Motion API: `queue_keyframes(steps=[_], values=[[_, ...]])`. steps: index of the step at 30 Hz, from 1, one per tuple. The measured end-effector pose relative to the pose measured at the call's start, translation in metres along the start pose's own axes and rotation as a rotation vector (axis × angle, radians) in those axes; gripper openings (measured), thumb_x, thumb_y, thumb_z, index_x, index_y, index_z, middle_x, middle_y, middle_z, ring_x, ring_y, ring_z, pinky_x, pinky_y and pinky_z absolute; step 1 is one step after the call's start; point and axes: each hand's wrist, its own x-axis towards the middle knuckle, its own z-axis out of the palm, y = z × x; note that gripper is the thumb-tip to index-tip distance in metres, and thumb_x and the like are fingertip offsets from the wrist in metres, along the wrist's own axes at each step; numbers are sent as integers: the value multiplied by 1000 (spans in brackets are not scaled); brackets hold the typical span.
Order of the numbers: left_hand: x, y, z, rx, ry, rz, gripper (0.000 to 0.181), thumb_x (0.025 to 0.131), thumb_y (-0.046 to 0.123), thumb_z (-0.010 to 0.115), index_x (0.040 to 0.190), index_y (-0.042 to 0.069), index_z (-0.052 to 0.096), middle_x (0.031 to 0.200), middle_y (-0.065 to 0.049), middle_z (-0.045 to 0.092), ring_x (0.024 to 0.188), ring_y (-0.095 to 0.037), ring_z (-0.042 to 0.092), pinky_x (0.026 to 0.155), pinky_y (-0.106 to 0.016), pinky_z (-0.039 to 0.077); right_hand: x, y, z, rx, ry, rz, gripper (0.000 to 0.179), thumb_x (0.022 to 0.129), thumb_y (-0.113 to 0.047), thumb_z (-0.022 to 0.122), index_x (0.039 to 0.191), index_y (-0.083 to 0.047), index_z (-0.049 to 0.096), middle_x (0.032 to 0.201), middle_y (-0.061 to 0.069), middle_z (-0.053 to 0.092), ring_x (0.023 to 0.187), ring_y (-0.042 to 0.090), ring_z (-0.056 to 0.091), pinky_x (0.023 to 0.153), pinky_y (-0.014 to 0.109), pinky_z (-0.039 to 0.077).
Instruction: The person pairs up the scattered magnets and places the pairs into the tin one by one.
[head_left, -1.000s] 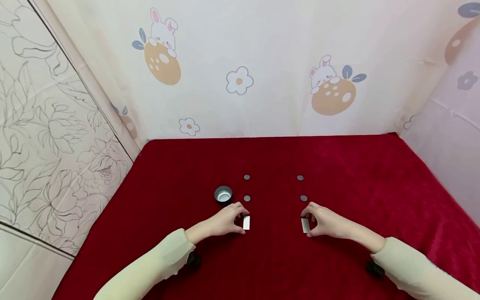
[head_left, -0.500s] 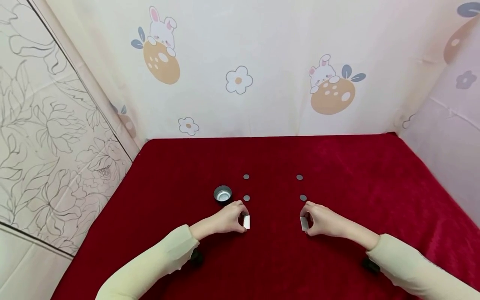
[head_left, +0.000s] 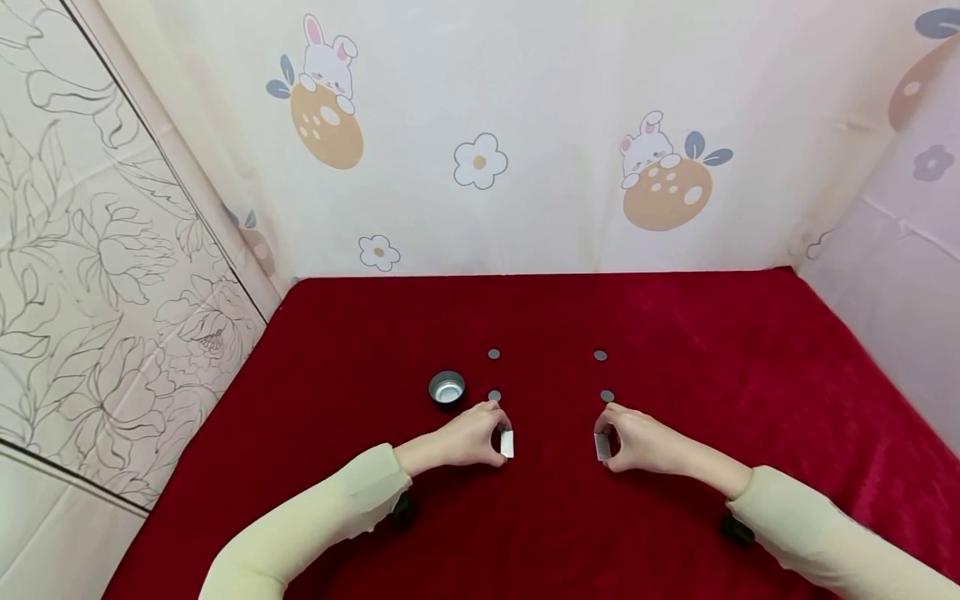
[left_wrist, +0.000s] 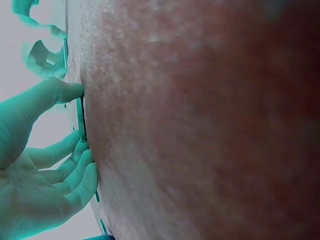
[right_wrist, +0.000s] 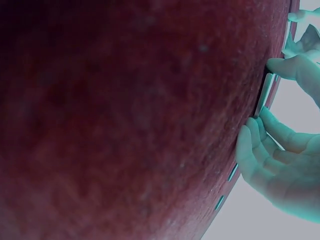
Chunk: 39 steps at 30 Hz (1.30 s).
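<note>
My left hand (head_left: 471, 437) pinches a small, flat, pale rectangular plate (head_left: 507, 444) by its ends, thumb at the near end and fingertips at the far end. Opposite it, my right hand (head_left: 643, 442) holds a similar greyish plate (head_left: 603, 447) the same way. A gap of red cloth separates the two plates. In the left wrist view the plate (left_wrist: 81, 120) appears edge-on, low along the cloth between thumb and fingertips. The right wrist view shows the other plate (right_wrist: 264, 95) likewise at the cloth. A grey disc (head_left: 494, 395) lies just beyond the left fingers, another disc (head_left: 607, 396) beyond the right.
Farther back lie two more grey discs, a left one (head_left: 493, 354) and a right one (head_left: 600, 355). A small dark metal bowl (head_left: 447, 389) stands left of the discs. Red cloth (head_left: 555, 533) covers the table, with a patterned curtain (head_left: 547, 225) behind it.
My left hand has moved right with its plate, and my right hand slightly left with its own. The plates are closer together. The discs and bowl have stayed in place.
</note>
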Motion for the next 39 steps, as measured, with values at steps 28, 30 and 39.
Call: queue_keyframes(steps=[28, 30, 39], values=[[24, 19, 8, 34, -50, -11, 35, 69, 22, 72, 99, 7, 62, 89, 2, 50, 79, -7, 45, 68, -12, 38, 21, -17, 10, -61, -38, 5, 25, 64, -9, 69, 85, -8, 57, 81, -5, 47, 63, 3, 41, 55, 19, 38], [26, 20, 8, 33, -51, -7, 34, 70, 22, 72, 99, 7, 62, 89, 2, 50, 79, -7, 45, 68, -12, 38, 23, -18, 11, -58, -43, 10, 25, 64, -9, 69, 86, -8, 57, 82, -5, 47, 64, 3, 41, 55, 19, 38], [28, 24, 8, 36, -61, -9, 35, 70, 23, 72, 99, 7, 62, 89, 2, 50, 79, -7, 46, 67, -12, 38, 27, -24, 13, -60, -43, 8, 25, 63, -10, 68, 86, -8, 57, 79, -4, 46, 59, 2, 40, 52, 19, 37]])
